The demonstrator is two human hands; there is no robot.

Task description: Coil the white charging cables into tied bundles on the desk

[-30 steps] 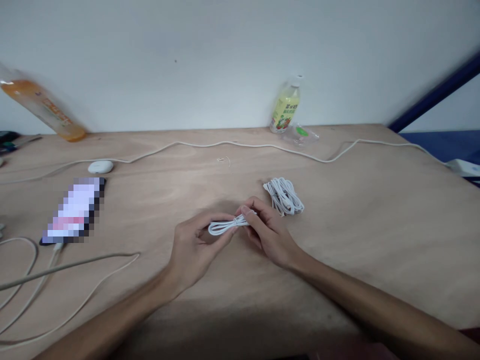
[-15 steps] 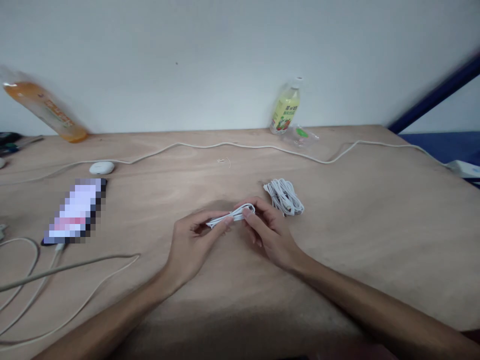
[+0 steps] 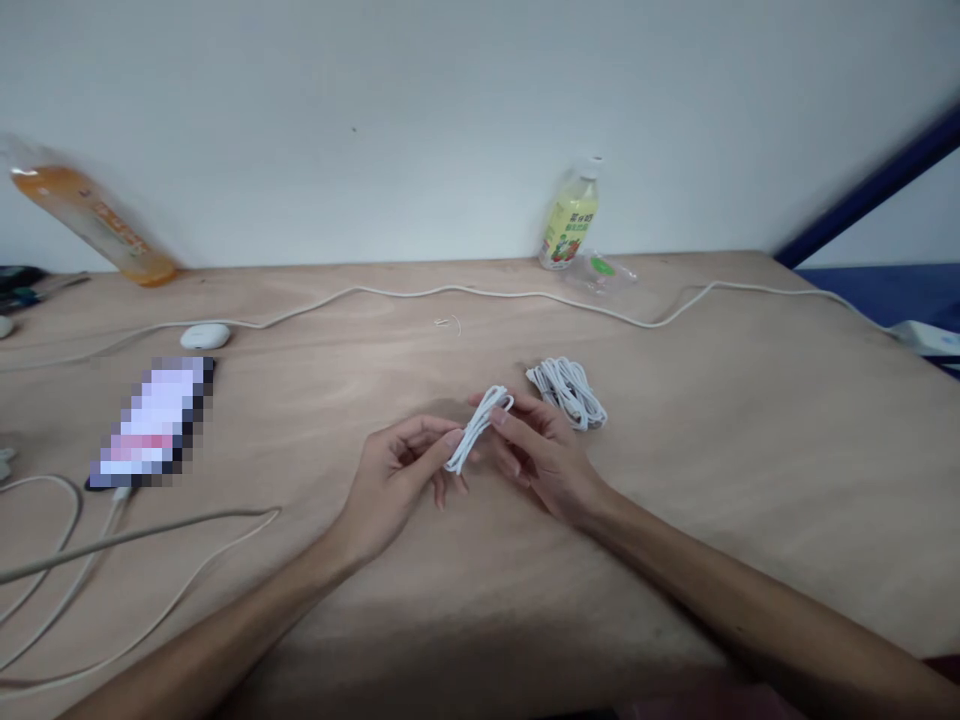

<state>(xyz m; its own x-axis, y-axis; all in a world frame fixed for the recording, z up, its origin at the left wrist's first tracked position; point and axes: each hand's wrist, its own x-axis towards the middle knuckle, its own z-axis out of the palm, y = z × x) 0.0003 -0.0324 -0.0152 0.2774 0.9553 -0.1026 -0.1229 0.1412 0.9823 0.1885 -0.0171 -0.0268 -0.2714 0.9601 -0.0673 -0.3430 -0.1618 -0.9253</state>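
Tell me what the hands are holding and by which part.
A folded white cable bundle, held between both hands: the left hand pinches its lower end, the right hand its upper end.

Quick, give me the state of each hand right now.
Left hand: closed, pinching the lower end of the folded white cable.
Right hand: closed, pinching the upper end of the same cable.
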